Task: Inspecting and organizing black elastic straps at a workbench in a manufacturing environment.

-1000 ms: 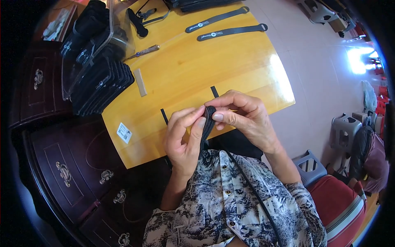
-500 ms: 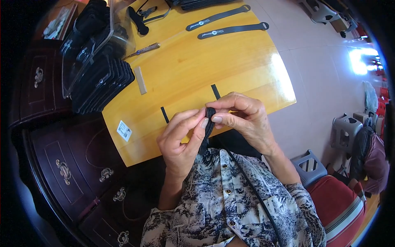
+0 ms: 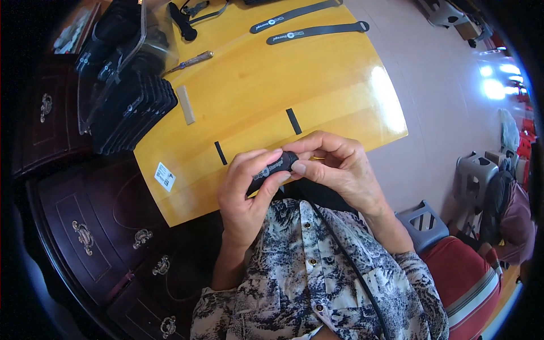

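Observation:
Both of my hands hold a black strap bundle [image 3: 274,170] with white print, just above the near edge of the yellow table [image 3: 243,96]. My left hand [image 3: 242,184] is closed along its length, thumb in front and fingers behind. At the upper right end of the bundle, my right hand [image 3: 344,170] pinches between thumb and index finger. How many layers the bundle has is hidden by my fingers. Beyond my hands, two short black strips [image 3: 293,121] lie on the tabletop. Two long black straps [image 3: 317,35] with looped ends lie farther back.
At the left, folded black straps [image 3: 133,113] are stacked beside a clear plastic bin [image 3: 143,42] of more straps. A screwdriver [image 3: 195,60], a beige strip [image 3: 186,105] and a white label [image 3: 165,177] are on the table. Dark drawers [image 3: 85,226] stand left, a grey stool [image 3: 424,226] right.
The bundle has turned from nearly upright to a slant, so its printed face now shows. My left hand has wrapped farther around it. The view has shifted slightly.

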A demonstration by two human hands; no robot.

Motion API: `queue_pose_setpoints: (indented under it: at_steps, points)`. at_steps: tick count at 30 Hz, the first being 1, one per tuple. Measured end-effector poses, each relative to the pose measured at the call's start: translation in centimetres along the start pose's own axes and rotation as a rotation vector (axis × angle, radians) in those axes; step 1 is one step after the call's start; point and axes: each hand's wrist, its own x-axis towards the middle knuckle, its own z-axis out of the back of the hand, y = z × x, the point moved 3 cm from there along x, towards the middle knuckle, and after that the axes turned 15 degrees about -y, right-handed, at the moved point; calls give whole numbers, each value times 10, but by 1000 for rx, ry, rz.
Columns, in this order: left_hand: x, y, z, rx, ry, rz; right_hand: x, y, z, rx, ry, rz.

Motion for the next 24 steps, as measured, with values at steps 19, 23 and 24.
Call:
queue_pose_setpoints:
  at_steps: [19,23,24]
  points:
    - [-5,-9,2,158,79,-209,4,-5,12,2,127,-197]
    - [-8,-2,4,80,112,-151,3,-13,11,108,154,-222]
    - [-8,0,5,58,120,-108,1,-14,9,129,144,-189]
